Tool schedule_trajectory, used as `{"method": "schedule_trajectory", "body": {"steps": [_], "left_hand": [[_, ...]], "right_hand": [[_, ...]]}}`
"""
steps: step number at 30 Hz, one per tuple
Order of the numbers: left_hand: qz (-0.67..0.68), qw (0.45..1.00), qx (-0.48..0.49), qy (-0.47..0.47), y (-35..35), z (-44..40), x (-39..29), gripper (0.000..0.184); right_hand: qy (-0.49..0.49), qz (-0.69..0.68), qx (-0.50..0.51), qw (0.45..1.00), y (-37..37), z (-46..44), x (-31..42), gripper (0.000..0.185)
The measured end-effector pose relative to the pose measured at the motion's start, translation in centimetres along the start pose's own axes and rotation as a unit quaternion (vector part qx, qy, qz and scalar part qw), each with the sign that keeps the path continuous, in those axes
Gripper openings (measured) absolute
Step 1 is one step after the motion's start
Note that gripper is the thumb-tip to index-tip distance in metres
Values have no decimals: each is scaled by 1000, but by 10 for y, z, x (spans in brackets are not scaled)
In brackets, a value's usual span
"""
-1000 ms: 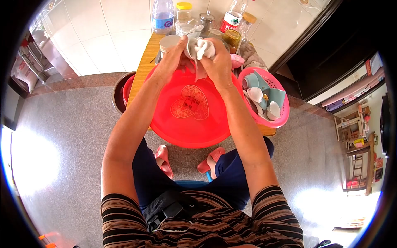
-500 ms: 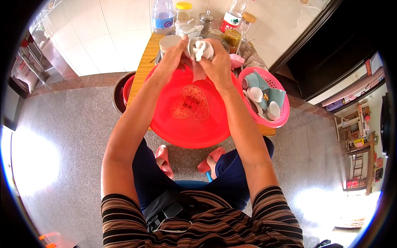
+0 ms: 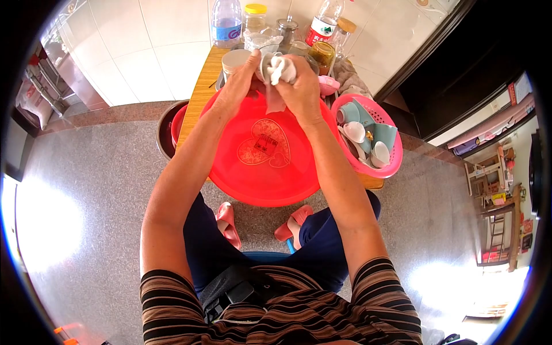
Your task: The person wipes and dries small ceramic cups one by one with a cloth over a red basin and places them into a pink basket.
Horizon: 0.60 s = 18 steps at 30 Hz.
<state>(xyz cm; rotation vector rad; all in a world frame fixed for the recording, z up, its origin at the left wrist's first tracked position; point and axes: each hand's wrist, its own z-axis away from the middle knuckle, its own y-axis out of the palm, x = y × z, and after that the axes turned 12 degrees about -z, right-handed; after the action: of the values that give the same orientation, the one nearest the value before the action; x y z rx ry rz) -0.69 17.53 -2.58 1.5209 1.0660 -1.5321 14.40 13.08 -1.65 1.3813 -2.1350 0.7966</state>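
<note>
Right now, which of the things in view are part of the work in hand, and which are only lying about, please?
In the work:
White cloth and pale vessel, held in the fingers
Red basin, likely, being close by
Pink basket with dishes, perhaps

Lying about, it seems:
Blue-labelled bottle
Red-labelled bottle
Yellow-lidded jar
Brown jar

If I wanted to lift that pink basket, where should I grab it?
I'd grip the pink basket by its rim, coming from the right: the rim forms a continuous edge to curl fingers around, and that outer side looks unobstructed, whereas its left side sits close to the red basin.
</note>
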Motion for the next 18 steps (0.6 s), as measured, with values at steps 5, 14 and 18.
{"method": "schedule_trajectory", "body": {"steps": [5, 14, 18], "left_hand": [[-35, 994, 103, 0, 2, 7, -6, 52], [12, 1000, -19, -7, -3, 1, -1, 57], [-14, 999, 31, 4, 6, 9, -9, 55]], "right_hand": [[37, -35, -33, 998, -3, -1, 7, 23], [2, -6, 10, 1000, -1, 0, 7, 23], [6, 29, -59, 998, -3, -3, 2, 27]]}}
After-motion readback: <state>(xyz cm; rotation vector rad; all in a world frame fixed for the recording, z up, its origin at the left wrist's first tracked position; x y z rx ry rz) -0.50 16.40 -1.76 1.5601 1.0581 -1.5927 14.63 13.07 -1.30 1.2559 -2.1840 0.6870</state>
